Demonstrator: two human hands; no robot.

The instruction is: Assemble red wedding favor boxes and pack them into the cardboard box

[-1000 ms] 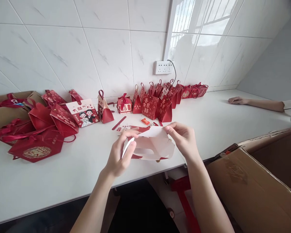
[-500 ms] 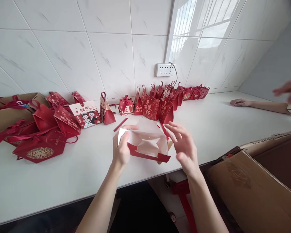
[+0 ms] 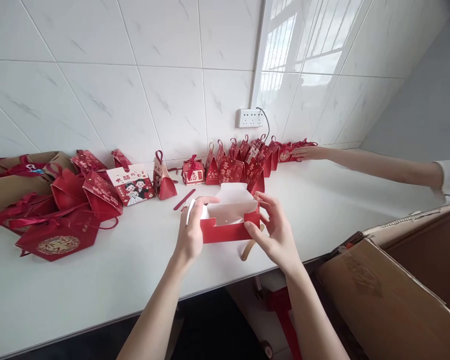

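Between my two hands is a red paper gift box (image 3: 225,233) with a white inside, its top flaps unfolded. My left hand (image 3: 192,227) grips its left end, thumb on the near side and fingers behind. At the right end, my right hand (image 3: 273,232) has its thumb on the front wall and its fingers curled round the far side. A tan strap (image 3: 248,248) lies on the table just below the box's right end. Behind my left hand rests a dark red ribbon strip (image 3: 184,199).
Several finished red gift boxes (image 3: 230,171) stand along the tiled wall, with more piled at left (image 3: 58,242) beside a cardboard box (image 3: 18,187). Another person's arm (image 3: 382,167) reaches across from the right. A large open carton (image 3: 390,295) stands at the table's right front.
My right hand has closed onto the box's right end, and the box has turned more upright. The other person's hand has moved left to the boxes by the wall.
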